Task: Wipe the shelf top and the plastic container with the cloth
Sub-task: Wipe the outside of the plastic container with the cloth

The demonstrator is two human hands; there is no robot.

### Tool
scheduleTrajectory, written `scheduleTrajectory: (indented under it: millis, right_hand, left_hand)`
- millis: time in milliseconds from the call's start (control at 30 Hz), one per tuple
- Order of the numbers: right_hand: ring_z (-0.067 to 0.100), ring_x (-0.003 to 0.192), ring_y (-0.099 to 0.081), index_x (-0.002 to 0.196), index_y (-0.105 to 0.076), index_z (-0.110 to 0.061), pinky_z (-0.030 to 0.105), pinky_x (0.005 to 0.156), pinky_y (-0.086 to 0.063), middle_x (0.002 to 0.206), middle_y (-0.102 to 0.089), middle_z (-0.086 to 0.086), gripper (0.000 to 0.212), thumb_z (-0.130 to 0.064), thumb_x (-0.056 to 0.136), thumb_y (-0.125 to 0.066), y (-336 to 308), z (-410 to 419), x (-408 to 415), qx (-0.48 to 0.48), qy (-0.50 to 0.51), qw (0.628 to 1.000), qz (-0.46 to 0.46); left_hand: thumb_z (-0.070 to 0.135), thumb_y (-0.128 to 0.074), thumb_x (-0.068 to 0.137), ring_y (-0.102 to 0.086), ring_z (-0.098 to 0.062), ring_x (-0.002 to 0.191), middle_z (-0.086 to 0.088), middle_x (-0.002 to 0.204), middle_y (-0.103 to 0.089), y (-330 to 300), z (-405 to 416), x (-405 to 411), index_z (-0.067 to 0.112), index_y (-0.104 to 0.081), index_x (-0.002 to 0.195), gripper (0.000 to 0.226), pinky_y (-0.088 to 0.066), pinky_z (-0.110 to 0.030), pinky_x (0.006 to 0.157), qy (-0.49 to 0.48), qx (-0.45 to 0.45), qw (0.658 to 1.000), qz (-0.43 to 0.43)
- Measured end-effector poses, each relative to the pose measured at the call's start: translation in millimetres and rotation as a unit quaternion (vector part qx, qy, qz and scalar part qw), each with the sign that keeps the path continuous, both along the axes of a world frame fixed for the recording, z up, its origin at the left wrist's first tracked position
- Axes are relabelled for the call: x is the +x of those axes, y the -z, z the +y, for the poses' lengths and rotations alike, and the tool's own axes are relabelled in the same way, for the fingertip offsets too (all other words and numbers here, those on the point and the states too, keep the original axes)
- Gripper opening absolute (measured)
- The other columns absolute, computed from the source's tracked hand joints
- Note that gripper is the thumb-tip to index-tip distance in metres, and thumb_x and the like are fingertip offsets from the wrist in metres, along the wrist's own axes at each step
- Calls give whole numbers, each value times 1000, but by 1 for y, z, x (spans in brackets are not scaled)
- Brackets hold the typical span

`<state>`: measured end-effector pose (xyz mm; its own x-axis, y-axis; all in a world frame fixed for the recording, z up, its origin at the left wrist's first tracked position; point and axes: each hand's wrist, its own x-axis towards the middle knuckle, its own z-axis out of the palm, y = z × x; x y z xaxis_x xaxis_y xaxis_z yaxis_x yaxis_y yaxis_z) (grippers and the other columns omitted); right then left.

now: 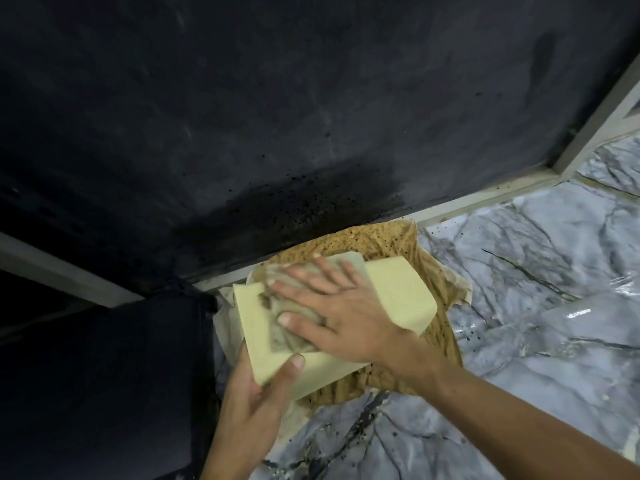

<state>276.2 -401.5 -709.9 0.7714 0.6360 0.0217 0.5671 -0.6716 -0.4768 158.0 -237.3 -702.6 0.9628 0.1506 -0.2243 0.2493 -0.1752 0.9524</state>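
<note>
A pale yellow plastic container lid or flat container lies tilted on a brown stained sheet on the marble-patterned shelf top. My left hand grips its near left corner, thumb on top. My right hand lies flat with fingers spread, pressing a dirty grey cloth onto the yellow surface. Most of the cloth is hidden under the palm.
A dark, speckled black wall rises behind the shelf, edged by a pale frame. A black object stands at the left beside the container. The glossy marble surface extends to the right and front, with dark specks.
</note>
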Motion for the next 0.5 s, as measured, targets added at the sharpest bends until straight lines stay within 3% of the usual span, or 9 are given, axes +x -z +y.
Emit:
scheduleTrajectory:
  millis: [167,367,500]
  right_hand:
    - [22,150,2,145,-1,-65,53,118,2,164,-15,-12,58,-80,88,-5,31,-53,7,-39,126,991,21]
    - [17,149,-11,145,-13,-65,48,115,-13,160,-29,-12,56,-79,91,-13,50,-71,16,-1,215,976,21]
    - [17,146,-20,147,-32,-50,36,115,-16,157,-33,-9,60,-73,93,-22,59,-81,20,40,252,966,39]
  left_hand:
    - [31,-88,80,-72,-13,115,9,124,-77,-7,10,15,42,-64,129,56,-56,-42,95,-42,-57,995,67]
    - [4,-73,93,-76,-13,108,7,117,-81,-10,19,40,30,-65,125,42,-57,-36,88,-55,-75,992,79]
    - [8,-71,97,-73,-16,116,6,124,-78,-6,14,34,33,-62,130,43,-54,-43,99,-63,-64,994,64]
